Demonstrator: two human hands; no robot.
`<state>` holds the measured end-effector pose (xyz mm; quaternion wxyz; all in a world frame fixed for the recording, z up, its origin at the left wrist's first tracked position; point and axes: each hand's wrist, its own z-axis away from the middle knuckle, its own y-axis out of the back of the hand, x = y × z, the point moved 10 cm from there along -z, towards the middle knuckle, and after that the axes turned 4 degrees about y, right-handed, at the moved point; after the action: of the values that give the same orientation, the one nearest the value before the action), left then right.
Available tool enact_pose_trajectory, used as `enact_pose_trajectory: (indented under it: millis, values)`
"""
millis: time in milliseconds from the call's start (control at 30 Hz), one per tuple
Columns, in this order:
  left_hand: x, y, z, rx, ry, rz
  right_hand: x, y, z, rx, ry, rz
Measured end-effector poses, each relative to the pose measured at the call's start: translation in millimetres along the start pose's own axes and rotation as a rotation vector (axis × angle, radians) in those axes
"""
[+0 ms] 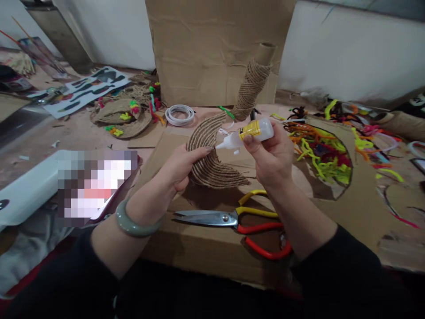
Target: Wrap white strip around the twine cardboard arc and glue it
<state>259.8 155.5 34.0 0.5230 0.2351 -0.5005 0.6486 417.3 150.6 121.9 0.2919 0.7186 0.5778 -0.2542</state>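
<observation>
I see rough, matt jute cord coiled over the fan piece (pixel 212 166), a glossy translucent plastic glue bottle (pixel 249 132), shiny steel scissors (pixel 232 220) and matt brown cardboard (pixel 199 248).

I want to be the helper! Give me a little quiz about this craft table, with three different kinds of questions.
1. True or false: the right hand holds the glue bottle with its nozzle aimed at the twine-wrapped piece.
2. What lies on the cardboard below both hands? A) scissors B) a hammer C) a ruler
3. Fill in: the left hand wears a green ____ at the wrist.

Key: 1 true; 2 A, the scissors; 3 bangle.
</observation>
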Motion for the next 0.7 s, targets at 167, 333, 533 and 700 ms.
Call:
enact_pose_trajectory:
  millis: [167, 333, 533, 700]
  values:
    - [0.3, 1.0, -1.4, 0.011, -0.014, 0.002, -3.3, -1.4, 0.5, 0.001, -0.005, -0.019]
    - [0.3, 1.3, -1.7, 0.011, -0.019, 0.0, -4.7, -3.5, 1.0, -0.027, 0.002, 0.004]
    - [0.3, 0.4, -2.6, -0.005, -0.029, -0.014, -4.8, -3.3, 3.5, -0.034, -0.018, -0.001]
    - [1.7, 0.1, -2.1, -0.009, -0.045, -0.056, -7.0, -3.1, 4.2, -0.055, -0.023, 0.076]
